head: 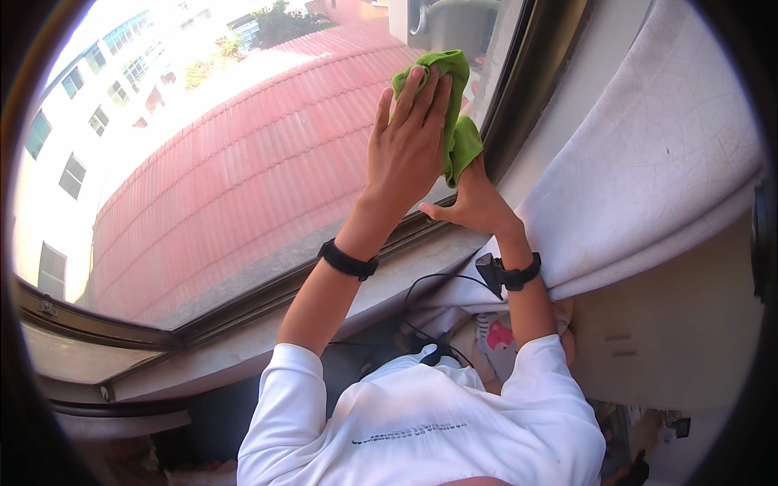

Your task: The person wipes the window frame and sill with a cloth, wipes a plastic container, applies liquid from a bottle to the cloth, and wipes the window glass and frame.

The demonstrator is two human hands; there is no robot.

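Note:
My left hand (pixel 408 143) lies flat over a green cloth (pixel 457 70), its fingers slightly spread. Behind the cloth is a window pane (pixel 255 164), and the hand appears to press the cloth towards the glass. Lower and to the right, my right hand (pixel 483 200) has its fingers at the cloth's lower fold; the fingertips are hidden by it. The right thumb sticks out to the left, apart from the cloth, near the bottom of the dark window frame (pixel 419 226). Both wrists wear black bands.
A pale curtain (pixel 656 133) hangs close on the right, beside the upright frame. Below the pane runs a sill (pixel 389 273). A black cable (pixel 440 275) loops near my right forearm. Through the glass show a red corrugated roof (pixel 243 176) and a grey bucket-like container (pixel 459 27).

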